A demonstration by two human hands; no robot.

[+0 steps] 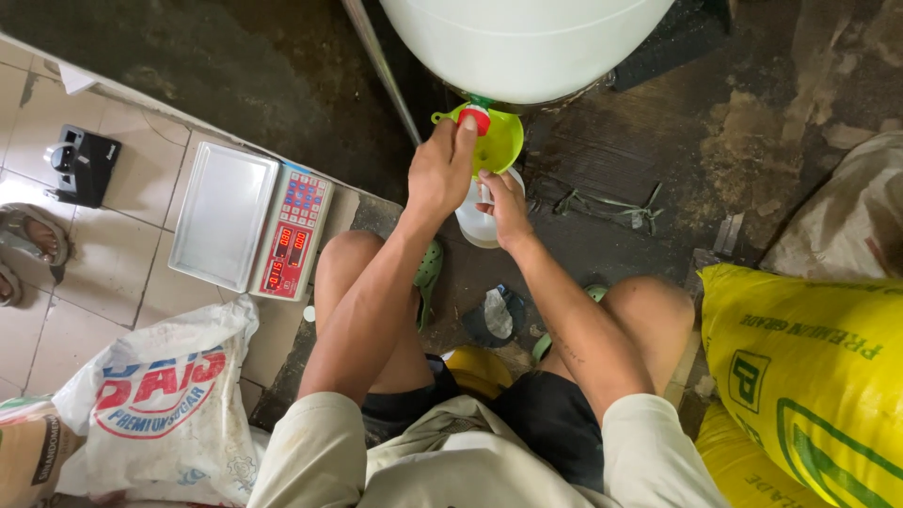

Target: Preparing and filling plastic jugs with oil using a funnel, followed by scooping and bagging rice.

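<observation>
Fingers (467,130) of the left hand (437,174) pinch the red tap (475,118); the right hand (508,207) grips, seemingly, the bottle (475,226). A tilted funnel (499,141) could spill.

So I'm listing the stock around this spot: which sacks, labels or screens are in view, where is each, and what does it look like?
Scale display: left on the tiled ledge, red panel with lit digits beside a steel pan.
White sack: lower left, crumpled, red and blue print.
Yellow sack: right, bulging, green print.
Second yellow sack: beneath it, partly hidden.
Brown package: bottom-left corner, mostly cut off.
</observation>
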